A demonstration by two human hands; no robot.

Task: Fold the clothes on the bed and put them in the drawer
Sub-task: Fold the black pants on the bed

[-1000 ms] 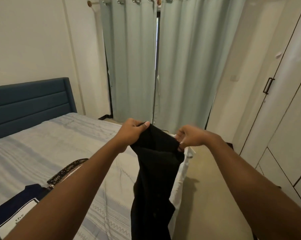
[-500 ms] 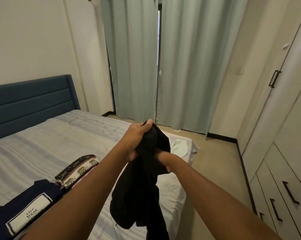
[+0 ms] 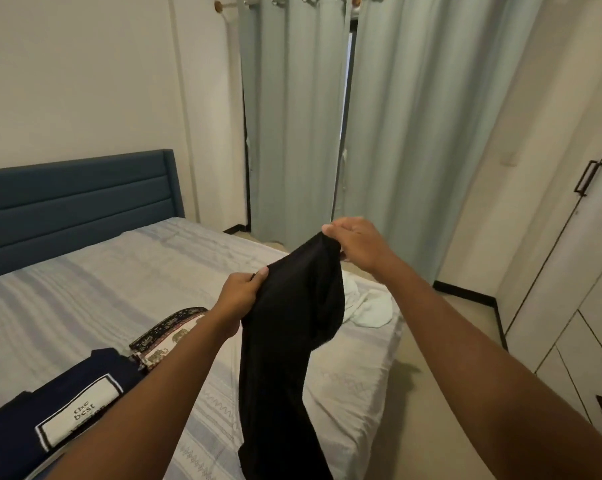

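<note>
Both hands held a black garment (image 3: 289,327) above the bed (image 3: 102,292): the left hand (image 3: 239,296) pinched 1 edge, the right hand (image 3: 356,242) gripped its top corner.

Pale grey-green eyelet curtains (image 3: 292,133) hang full length off a rod with a round wooden end knob (image 3: 218,6), plain white wall (image 3: 85,81) to the left, tall cream wardrobe doors (image 3: 566,258) with a black bar handle (image 3: 587,178) on the right, beige floor (image 3: 448,327) and black skirting board (image 3: 466,293) below.
</note>
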